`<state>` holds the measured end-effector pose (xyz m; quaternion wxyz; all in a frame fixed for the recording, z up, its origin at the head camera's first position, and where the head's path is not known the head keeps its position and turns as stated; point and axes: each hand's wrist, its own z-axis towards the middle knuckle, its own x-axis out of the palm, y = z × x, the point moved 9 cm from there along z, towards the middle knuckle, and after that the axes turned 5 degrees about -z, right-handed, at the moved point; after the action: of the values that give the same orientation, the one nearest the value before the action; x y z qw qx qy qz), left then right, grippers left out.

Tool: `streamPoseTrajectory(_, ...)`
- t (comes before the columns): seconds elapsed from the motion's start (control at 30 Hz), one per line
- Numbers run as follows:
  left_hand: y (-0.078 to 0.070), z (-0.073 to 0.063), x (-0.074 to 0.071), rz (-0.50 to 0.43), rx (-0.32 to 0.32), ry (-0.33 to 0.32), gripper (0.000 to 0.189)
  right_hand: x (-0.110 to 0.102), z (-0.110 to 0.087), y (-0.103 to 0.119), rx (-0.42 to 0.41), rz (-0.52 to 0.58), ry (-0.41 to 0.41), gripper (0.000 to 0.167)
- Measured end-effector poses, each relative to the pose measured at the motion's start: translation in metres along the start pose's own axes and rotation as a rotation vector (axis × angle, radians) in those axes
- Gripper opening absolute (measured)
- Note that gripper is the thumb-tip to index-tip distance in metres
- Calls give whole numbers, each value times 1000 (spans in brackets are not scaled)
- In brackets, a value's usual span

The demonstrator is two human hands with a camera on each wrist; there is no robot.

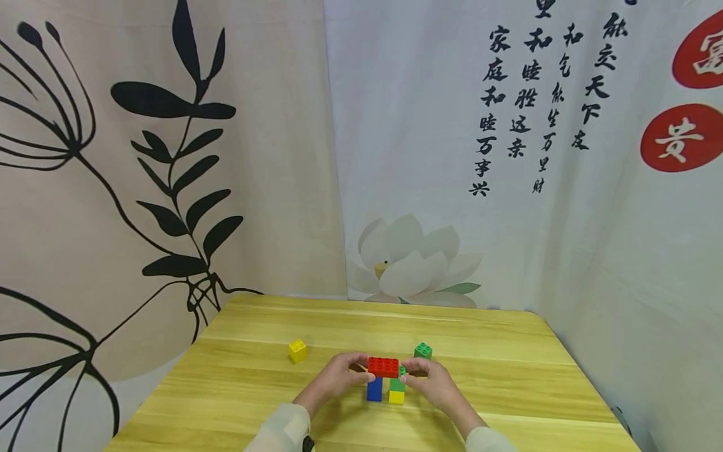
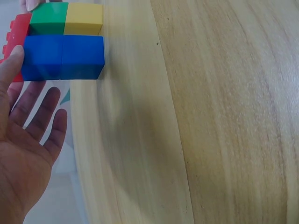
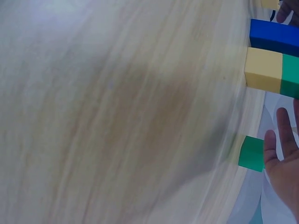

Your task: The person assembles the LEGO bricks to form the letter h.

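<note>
A red studded brick [image 1: 383,367] lies across two short stacks. Under its left end stand two blue bricks [image 2: 63,57], one on the other. The right stack is a green brick [image 2: 49,17] over a yellow brick [image 1: 396,397], and a green stud shows beside the red brick's right end. My left hand [image 1: 341,372] pinches the left end of the red brick between thumb and index finger, its other fingers spread. Thumb and index finger of my right hand [image 1: 432,380] are at the green brick's outer side; their exact contact is partly hidden.
On the wooden table [image 1: 237,376], a loose yellow brick [image 1: 297,351] sits at the back left. Another green brick [image 1: 423,351] stands just behind my right hand. A printed cloth [image 1: 282,157] hangs behind the table's far edge.
</note>
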<state>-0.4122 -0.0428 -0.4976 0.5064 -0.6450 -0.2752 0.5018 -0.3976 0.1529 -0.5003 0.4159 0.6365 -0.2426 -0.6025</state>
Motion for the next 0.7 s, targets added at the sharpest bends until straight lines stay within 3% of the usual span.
streamPoseTrajectory(0.4,3,2,3,25,-19,4,33,-1,-1,2,-4,-8,22,42)
streamPoseTrajectory(0.7,6,0,5,90,8,14,29,1,-1,1,-7,-7,37,41)
